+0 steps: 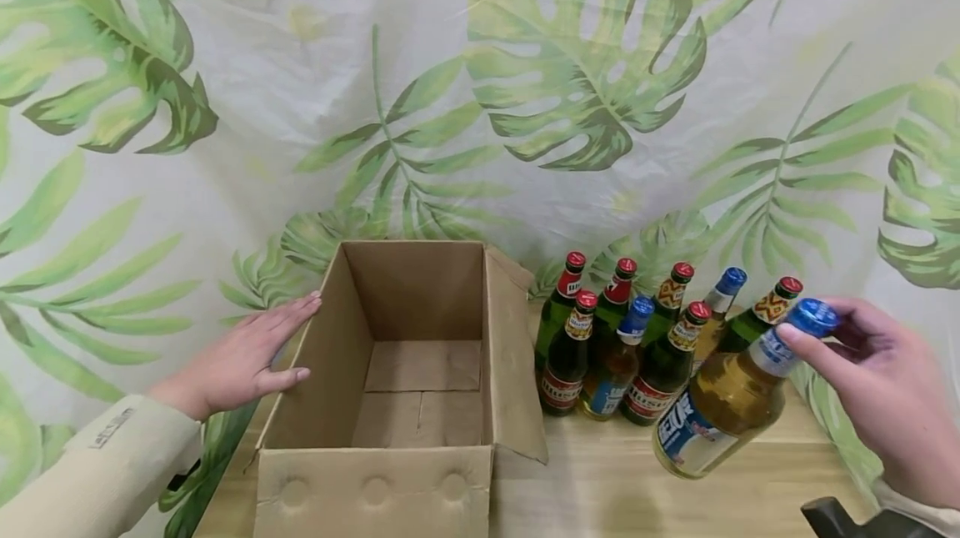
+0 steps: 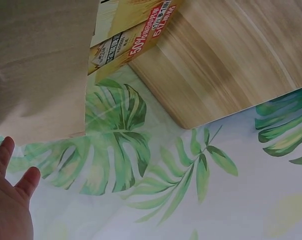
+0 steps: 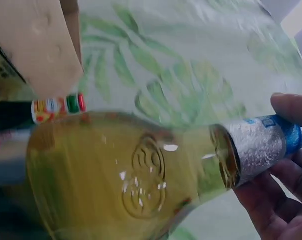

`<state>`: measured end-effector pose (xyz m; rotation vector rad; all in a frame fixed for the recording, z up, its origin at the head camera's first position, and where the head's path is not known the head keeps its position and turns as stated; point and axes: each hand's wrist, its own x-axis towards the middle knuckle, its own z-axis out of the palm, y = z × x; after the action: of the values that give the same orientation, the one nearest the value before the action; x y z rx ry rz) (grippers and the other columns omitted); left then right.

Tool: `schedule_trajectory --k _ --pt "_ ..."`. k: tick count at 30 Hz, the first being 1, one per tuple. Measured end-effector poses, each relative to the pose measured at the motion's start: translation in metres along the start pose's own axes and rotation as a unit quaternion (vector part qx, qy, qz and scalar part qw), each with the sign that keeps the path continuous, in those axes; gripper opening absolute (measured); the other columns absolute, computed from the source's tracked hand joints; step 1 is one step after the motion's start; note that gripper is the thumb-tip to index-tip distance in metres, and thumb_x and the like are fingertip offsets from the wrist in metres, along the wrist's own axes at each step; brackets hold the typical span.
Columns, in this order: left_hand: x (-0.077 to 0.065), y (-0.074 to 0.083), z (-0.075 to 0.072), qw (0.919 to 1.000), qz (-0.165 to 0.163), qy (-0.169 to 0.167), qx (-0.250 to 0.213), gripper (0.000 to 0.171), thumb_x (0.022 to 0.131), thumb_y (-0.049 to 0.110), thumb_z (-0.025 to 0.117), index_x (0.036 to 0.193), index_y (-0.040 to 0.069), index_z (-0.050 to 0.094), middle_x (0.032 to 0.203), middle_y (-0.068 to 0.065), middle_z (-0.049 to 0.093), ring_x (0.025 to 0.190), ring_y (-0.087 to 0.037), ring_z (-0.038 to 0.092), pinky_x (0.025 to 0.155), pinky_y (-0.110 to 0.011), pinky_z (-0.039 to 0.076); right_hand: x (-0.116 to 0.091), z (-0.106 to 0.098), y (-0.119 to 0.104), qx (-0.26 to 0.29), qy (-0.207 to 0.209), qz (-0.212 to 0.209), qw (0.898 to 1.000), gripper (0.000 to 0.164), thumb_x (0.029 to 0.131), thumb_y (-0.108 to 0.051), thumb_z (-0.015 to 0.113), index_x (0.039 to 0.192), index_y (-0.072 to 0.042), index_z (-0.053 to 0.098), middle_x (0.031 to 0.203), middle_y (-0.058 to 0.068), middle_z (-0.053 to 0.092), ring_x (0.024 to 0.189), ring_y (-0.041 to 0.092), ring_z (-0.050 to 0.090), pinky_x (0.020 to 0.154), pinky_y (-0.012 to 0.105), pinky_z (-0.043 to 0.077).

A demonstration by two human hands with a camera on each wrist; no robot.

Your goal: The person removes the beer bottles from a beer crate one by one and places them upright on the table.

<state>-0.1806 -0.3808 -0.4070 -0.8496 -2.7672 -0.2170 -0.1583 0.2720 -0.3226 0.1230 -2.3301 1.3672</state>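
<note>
My right hand point(image 1: 892, 388) grips a clear beer bottle point(image 1: 731, 413) of golden liquid by its foil-wrapped neck, just under the blue cap. The bottle tilts, its base toward the lower left, in front of the grouped bottles. In the right wrist view the thumb and fingers close round the silver foil point(image 3: 256, 147). At the left, my left hand point(image 1: 247, 354) lies with straight fingers against the left wall of an open cardboard box point(image 1: 375, 480). Nothing but bare cardboard shows inside the box.
Several beer bottles stand to the right of the box, green ones point(image 1: 566, 363) with red caps and clear ones point(image 1: 611, 375) with blue caps. A box flap point(image 1: 517, 354) folds out toward them. All rest on a wooden table point(image 1: 570, 488) before a leaf-print cloth point(image 1: 420, 87).
</note>
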Motion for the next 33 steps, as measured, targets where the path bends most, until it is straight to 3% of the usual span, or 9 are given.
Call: schedule_trajectory --k 3,6,8,10,13,18,24,26,33 --pt "-0.001 0.0 0.001 1.0 0.001 0.001 -0.002 0.091 0.087 0.039 0.078 0.158 -0.001 0.036 0.159 -0.022 0.041 0.137 -0.046 0.045 0.1 -0.067 0.039 -0.007 -0.004 0.02 0.057 0.042 0.026 0.997 0.035 0.094 0.007 0.069 0.1 -0.027 0.067 0.089 -0.018 0.067 0.076 -0.005 0.061 0.065 0.007 0.047" --pt "0.0 -0.001 -0.002 1.0 0.004 0.002 0.005 0.091 0.087 0.041 0.078 0.158 0.0 0.037 0.159 -0.021 0.041 0.137 -0.045 0.045 0.1 -0.067 0.039 -0.008 -0.007 0.035 0.056 0.065 0.055 0.995 0.033 0.095 0.004 0.069 0.1 -0.028 0.066 0.086 -0.02 0.065 0.072 -0.006 0.058 0.061 0.007 0.044" --pt "0.0 -0.001 -0.003 1.0 0.005 0.0 0.009 0.091 0.087 0.041 0.078 0.157 0.0 0.038 0.159 -0.021 0.042 0.137 -0.045 0.045 0.1 -0.066 0.04 -0.008 -0.008 0.044 0.017 0.064 0.081 0.995 0.018 0.097 -0.004 0.07 0.103 -0.019 0.064 0.082 -0.023 0.062 0.07 -0.003 0.055 0.056 0.011 0.041" --pt "0.0 -0.001 -0.004 0.9999 0.005 -0.001 0.012 0.091 0.087 0.041 0.077 0.157 0.0 0.038 0.158 -0.021 0.042 0.137 -0.045 0.045 0.1 -0.067 0.04 -0.007 -0.009 0.051 -0.057 0.053 0.107 0.991 0.014 0.098 -0.015 0.072 0.107 -0.013 0.062 0.08 -0.027 0.057 0.068 -0.002 0.051 0.053 0.015 0.039" --pt "0.0 -0.001 -0.005 0.9999 0.004 -0.003 0.014 0.091 0.087 0.041 0.077 0.158 0.0 0.037 0.159 -0.021 0.041 0.137 -0.045 0.045 0.1 -0.067 0.04 -0.003 -0.009 0.064 -0.102 0.039 0.136 0.985 0.035 0.098 -0.025 0.073 0.114 0.002 0.058 0.079 -0.027 0.054 0.068 -0.001 0.049 0.053 0.017 0.04" --pt "-0.001 0.001 -0.003 0.9999 0.002 -0.009 0.014 0.09 0.088 0.041 0.077 0.158 0.0 0.037 0.158 -0.022 0.041 0.137 -0.046 0.045 0.1 -0.067 0.041 0.005 -0.008 0.087 -0.129 0.025 0.169 0.977 0.049 0.098 -0.029 0.072 0.122 0.011 0.056 0.08 -0.017 0.057 0.067 -0.005 0.049 0.056 0.014 0.044" --pt "-0.001 0.003 -0.005 0.9998 -0.005 -0.014 0.016 0.089 0.09 0.043 0.075 0.157 0.0 0.037 0.158 -0.023 0.042 0.138 -0.046 0.044 0.102 -0.066 0.039 0.013 0.0 0.107 -0.171 0.027 0.173 0.97 0.051 0.099 -0.029 0.071 0.122 0.014 0.057 0.091 0.017 0.067 0.062 -0.008 0.046 0.053 0.015 0.043" --pt "-0.002 0.003 -0.006 0.9997 -0.009 -0.017 0.017 0.089 0.09 0.043 0.075 0.158 0.001 0.036 0.158 -0.023 0.041 0.138 -0.046 0.044 0.102 -0.067 0.039 0.015 0.003 0.113 -0.177 0.024 0.167 0.97 0.048 0.099 -0.027 0.071 0.119 0.014 0.058 0.093 0.022 0.068 0.061 -0.009 0.046 0.052 0.016 0.044" --pt "-0.003 0.004 -0.008 0.9993 -0.012 -0.027 0.023 0.088 0.091 0.044 0.074 0.158 0.001 0.036 0.159 -0.022 0.04 0.139 -0.045 0.043 0.102 -0.067 0.04 0.021 0.009 0.127 -0.195 0.0 0.152 0.969 0.044 0.098 -0.03 0.072 0.111 0.01 0.06 0.09 0.022 0.071 0.06 -0.007 0.047 0.051 0.023 0.043"
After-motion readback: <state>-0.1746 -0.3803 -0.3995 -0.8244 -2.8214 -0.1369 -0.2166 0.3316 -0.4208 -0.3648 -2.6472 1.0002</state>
